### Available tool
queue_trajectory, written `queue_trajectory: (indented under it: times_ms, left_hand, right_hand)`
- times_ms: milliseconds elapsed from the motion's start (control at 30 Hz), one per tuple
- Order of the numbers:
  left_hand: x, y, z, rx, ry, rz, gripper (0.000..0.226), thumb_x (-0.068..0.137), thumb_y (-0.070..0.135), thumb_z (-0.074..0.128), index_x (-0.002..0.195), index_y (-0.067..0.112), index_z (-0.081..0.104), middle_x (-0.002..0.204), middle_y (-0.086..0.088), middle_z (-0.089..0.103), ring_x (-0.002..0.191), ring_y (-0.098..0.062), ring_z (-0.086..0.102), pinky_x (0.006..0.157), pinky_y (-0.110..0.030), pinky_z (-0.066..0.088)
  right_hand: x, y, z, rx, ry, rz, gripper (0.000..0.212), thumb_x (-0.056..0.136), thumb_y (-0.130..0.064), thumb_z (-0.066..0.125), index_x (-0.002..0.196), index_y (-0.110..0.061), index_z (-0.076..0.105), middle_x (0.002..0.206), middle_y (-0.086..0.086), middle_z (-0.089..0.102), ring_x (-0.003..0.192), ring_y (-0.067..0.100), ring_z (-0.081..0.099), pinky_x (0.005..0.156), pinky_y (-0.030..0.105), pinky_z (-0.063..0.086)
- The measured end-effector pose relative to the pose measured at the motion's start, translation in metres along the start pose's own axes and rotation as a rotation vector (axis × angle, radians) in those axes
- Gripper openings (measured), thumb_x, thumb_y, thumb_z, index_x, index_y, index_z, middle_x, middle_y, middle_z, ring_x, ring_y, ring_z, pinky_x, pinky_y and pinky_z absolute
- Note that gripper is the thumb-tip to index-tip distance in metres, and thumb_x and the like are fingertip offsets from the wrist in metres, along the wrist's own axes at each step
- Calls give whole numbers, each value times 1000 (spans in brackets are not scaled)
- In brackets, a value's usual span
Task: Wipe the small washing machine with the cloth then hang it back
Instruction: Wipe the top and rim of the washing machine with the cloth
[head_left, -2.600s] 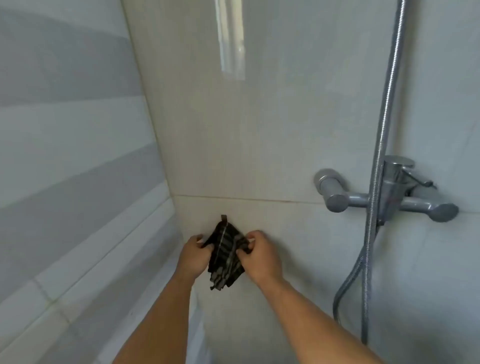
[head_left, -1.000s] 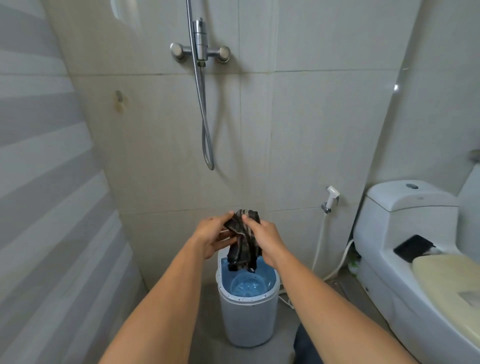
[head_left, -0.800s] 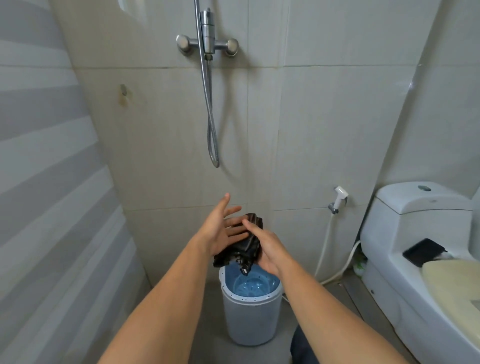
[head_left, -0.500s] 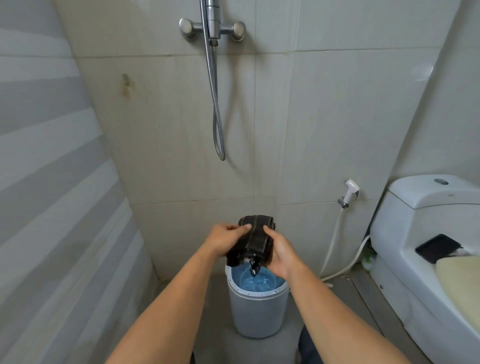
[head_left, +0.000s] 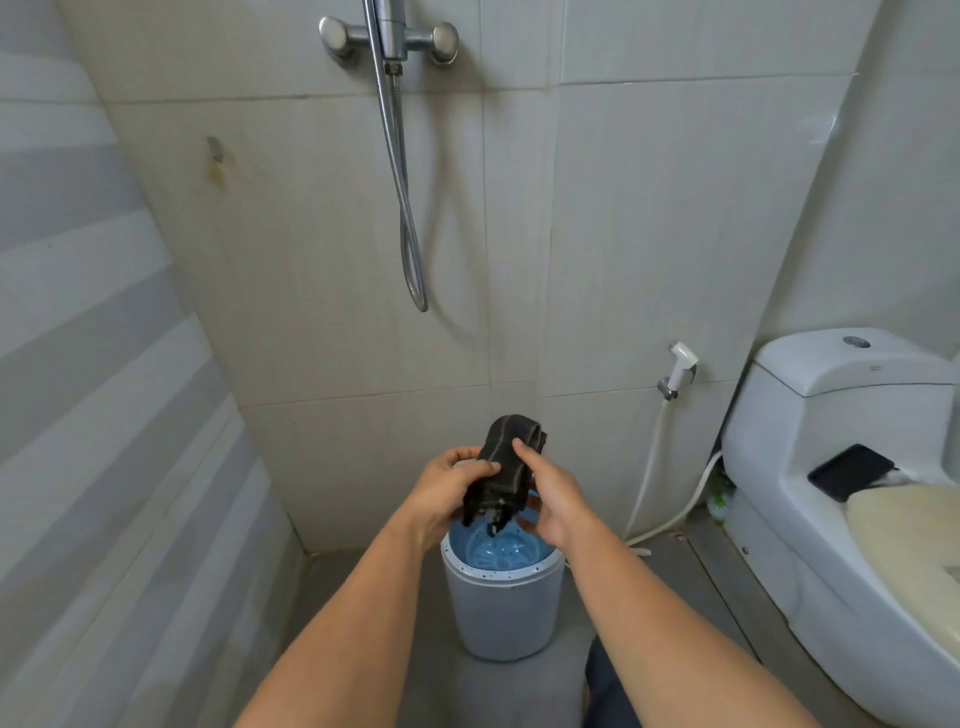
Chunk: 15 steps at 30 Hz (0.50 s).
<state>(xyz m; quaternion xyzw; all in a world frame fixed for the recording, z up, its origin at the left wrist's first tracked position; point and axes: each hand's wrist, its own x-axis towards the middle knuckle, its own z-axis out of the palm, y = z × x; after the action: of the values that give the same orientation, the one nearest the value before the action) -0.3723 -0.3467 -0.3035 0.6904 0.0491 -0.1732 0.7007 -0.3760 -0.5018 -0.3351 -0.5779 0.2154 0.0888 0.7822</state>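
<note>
A dark striped cloth (head_left: 506, 467) is bunched between both my hands, in the air above the small washing machine (head_left: 504, 608). My left hand (head_left: 447, 493) grips its left side and my right hand (head_left: 553, 501) holds its right side. The machine is a small grey tub with a blue inside, standing open on the floor by the back wall. A small hook (head_left: 214, 150) with a rust stain below it sits on the back wall, upper left.
A shower mixer (head_left: 389, 36) with a hanging hose (head_left: 410, 234) is above. A white toilet (head_left: 841, 467) stands at right with a dark phone (head_left: 852, 470) on it. A bidet sprayer (head_left: 680, 364) hangs between the machine and the toilet. The striped left wall is close.
I took the cloth off the wall hook and stepped back. Since then my hands have kept regripping and folding the cloth above the tub, and the view has tilted down slightly.
</note>
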Motion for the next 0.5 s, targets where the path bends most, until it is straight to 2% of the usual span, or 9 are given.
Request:
queue_trajectory:
  times_ms: [67, 133, 233, 333, 400, 500]
  left_hand:
    - [-2, -1, -1, 187, 32, 20, 44, 78, 48, 74, 107, 16, 71, 100, 0, 73, 98, -20, 65, 80, -35, 49]
    - [-4, -7, -5, 240, 102, 24, 46, 84, 56, 67, 107, 16, 72, 101, 7, 68, 98, -14, 61, 80, -34, 47]
    - [4, -38, -21, 245, 207, -18, 37, 87, 52, 65, 96, 16, 69, 92, 8, 66, 87, -12, 60, 80, -33, 47]
    - [24, -76, -38, 263, 249, -94, 33, 87, 49, 67, 91, 16, 69, 79, 7, 63, 72, -10, 55, 72, -28, 43]
    - [46, -99, -49, 296, 252, -134, 34, 87, 47, 67, 95, 15, 70, 86, 5, 67, 72, -11, 56, 71, -28, 43]
    - [88, -130, -64, 339, 223, -182, 35, 90, 45, 65, 106, 14, 70, 102, 1, 69, 83, -13, 61, 75, -28, 44]
  right_hand:
    - [5, 0, -8, 110, 9, -48, 49, 85, -45, 78, 115, -7, 73, 99, 15, 79, 90, 34, 76, 79, 44, 61]
    - [8, 3, -20, 183, 55, -43, 46, 88, -42, 76, 116, -6, 71, 100, 18, 79, 91, 35, 76, 78, 46, 62]
    - [20, 28, -36, 297, 79, 96, 47, 91, -44, 72, 121, -8, 67, 108, 20, 77, 100, 36, 73, 86, 49, 59]
    - [37, 67, -46, 291, 52, 244, 50, 92, -41, 71, 127, -5, 65, 115, 27, 73, 99, 38, 74, 80, 51, 60]
    - [52, 92, -48, 268, 49, 310, 45, 91, -30, 74, 128, -4, 65, 114, 25, 74, 99, 39, 74, 78, 51, 60]
    - [82, 123, -39, 176, 76, 396, 34, 93, -13, 69, 126, -4, 65, 106, 23, 76, 93, 36, 73, 68, 41, 60]
